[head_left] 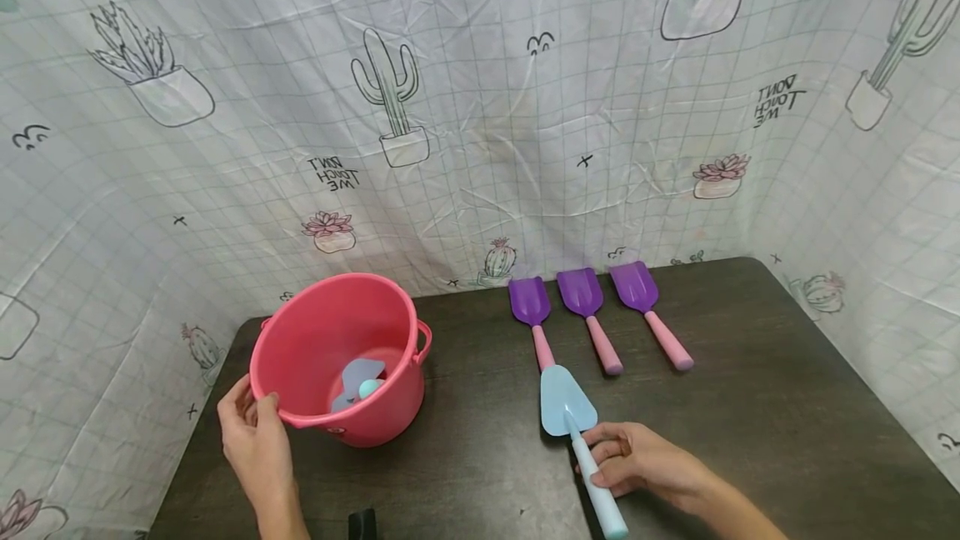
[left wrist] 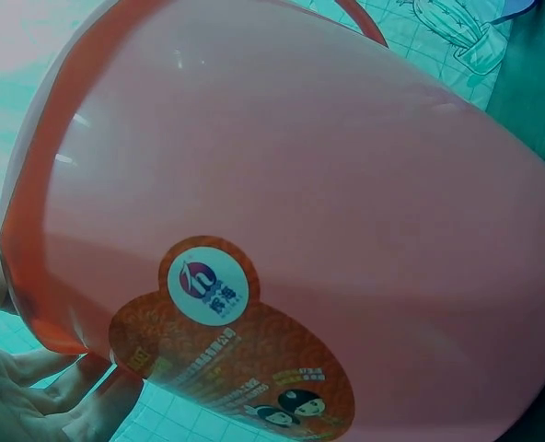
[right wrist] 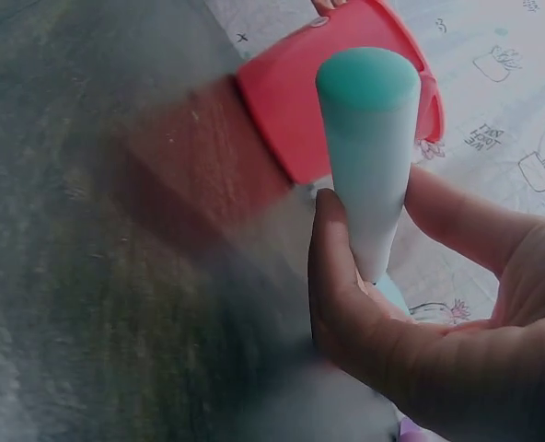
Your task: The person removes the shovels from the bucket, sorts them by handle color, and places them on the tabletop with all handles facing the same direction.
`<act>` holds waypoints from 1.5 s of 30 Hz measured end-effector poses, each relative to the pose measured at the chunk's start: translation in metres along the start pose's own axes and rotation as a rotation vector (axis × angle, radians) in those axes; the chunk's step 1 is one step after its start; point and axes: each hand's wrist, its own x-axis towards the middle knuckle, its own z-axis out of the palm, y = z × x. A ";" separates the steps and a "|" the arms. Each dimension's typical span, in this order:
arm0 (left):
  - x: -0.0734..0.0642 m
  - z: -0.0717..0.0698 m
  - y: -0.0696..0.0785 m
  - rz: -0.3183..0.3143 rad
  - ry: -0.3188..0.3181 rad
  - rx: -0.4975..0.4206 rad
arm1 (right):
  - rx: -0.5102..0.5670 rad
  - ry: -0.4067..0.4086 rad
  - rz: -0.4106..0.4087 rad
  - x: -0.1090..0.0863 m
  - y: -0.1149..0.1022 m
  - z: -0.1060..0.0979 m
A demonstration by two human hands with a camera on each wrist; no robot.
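Note:
At the left of the head view a red bucket (head_left: 382, 432) leans toward me, its opening facing up and forward. My left hand (head_left: 258, 448) grips its rim, thumb on the inner side. Inside the bucket lie light blue-grey toy pieces (head_left: 362, 373) and a pale turquoise round piece (head_left: 369, 388). In my right hand (head_left: 637, 461) is a light blue toy trowel (head_left: 566, 402), pinched by its handle (right wrist: 369, 138) between thumb and fingers. The blade points away from me and overlaps the handle end of the leftmost purple shovel (head_left: 529, 300) in the head view.
Two more purple shovels with pink handles, the middle one (head_left: 581, 292) and the right one (head_left: 636, 286), lie along the back of the dark table (head_left: 465, 482). Behind it hangs a cactus-print cloth (head_left: 480, 107). A small black object (head_left: 363, 525) shows at the front edge.

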 end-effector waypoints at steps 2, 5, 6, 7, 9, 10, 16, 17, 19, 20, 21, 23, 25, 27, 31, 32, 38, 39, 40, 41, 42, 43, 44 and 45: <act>0.000 0.000 0.000 -0.004 -0.002 0.002 | -0.003 -0.004 0.001 -0.001 0.002 0.001; 0.000 0.000 0.000 -0.004 -0.003 -0.002 | -0.011 -0.002 0.010 -0.002 0.004 0.002; 0.000 0.000 0.000 -0.003 -0.003 -0.003 | -0.014 0.002 0.016 -0.002 0.005 0.003; 0.000 0.000 0.000 -0.001 -0.003 -0.004 | -0.017 0.005 0.022 -0.002 0.005 0.004; 0.000 0.000 0.000 0.002 -0.004 -0.007 | -0.028 0.008 0.029 -0.003 0.006 0.005; 0.000 0.000 0.000 0.002 -0.004 -0.008 | -0.034 0.009 0.031 -0.004 0.006 0.006; 0.000 0.000 -0.001 -0.001 -0.006 -0.008 | -0.066 0.006 0.010 -0.004 0.009 0.009; 0.000 0.000 -0.001 -0.001 -0.007 -0.007 | -0.073 0.006 0.003 -0.004 0.010 0.009; 0.000 -0.001 -0.001 0.000 -0.008 -0.009 | -0.090 0.012 -0.010 -0.005 0.011 0.010; 0.000 -0.001 -0.002 0.000 -0.009 -0.009 | -0.098 0.017 -0.014 -0.005 0.012 0.009; 0.000 -0.001 -0.002 0.001 -0.008 -0.009 | -0.108 0.022 -0.019 -0.005 0.013 0.009; 0.000 -0.001 -0.002 0.002 -0.008 -0.009 | -0.125 0.035 -0.022 -0.005 0.014 0.010; 0.000 0.000 -0.002 0.004 -0.006 -0.009 | -0.139 0.047 -0.021 -0.005 0.015 0.010; 0.000 0.000 -0.002 0.008 -0.005 -0.008 | -0.154 0.058 -0.019 -0.005 0.015 0.011; 0.000 0.000 -0.002 0.011 -0.003 -0.007 | -0.188 0.074 -0.019 -0.005 0.013 0.014; 0.000 0.000 -0.001 0.012 -0.002 -0.009 | -0.196 0.076 -0.017 -0.006 0.013 0.014; 0.000 -0.001 -0.001 0.016 -0.001 -0.015 | -0.204 0.068 0.006 -0.007 0.010 0.018; 0.000 -0.001 -0.001 0.016 -0.002 -0.016 | -0.207 0.066 0.004 -0.007 0.010 0.019; 0.000 -0.001 -0.001 0.016 -0.001 -0.018 | -0.213 0.064 0.000 -0.007 0.009 0.020; 0.000 0.000 -0.001 0.017 -0.002 -0.019 | -0.221 0.063 -0.006 -0.007 0.009 0.020; 0.000 0.000 -0.001 0.017 -0.002 -0.021 | -0.231 0.062 -0.014 -0.007 0.009 0.021; 0.000 0.000 -0.001 0.016 -0.002 -0.022 | -0.242 0.061 -0.024 -0.007 0.009 0.022; 0.000 0.000 0.000 0.015 -0.002 -0.023 | -0.255 0.062 -0.033 -0.007 0.010 0.023; 0.000 0.000 0.000 0.013 -0.002 -0.022 | -0.269 0.065 -0.042 -0.007 0.010 0.023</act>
